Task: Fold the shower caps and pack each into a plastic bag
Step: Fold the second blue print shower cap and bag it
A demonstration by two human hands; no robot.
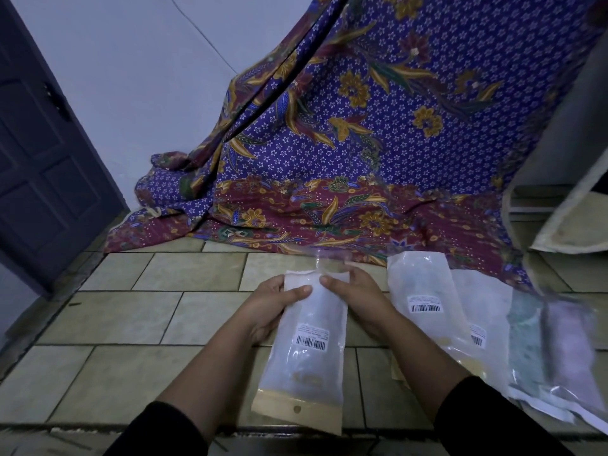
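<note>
The plastic bag [311, 353] runs lengthwise away from the person above the tiled floor [131, 324]; the left hand [271, 307] grips its left edge; the right hand [357, 299] pinches the far end, fingers [360, 276] nearest the clear flap [330, 258].

The person wears a black top with long sleeves. The left sleeve [158, 432] and the right sleeve [496, 419] are plain dark cloth with no print or marking that shows, and each ends partway along the forearm. Past the sleeve edges the forearms, the left hand [269, 307] and the right hand [358, 297] are bare.
</note>
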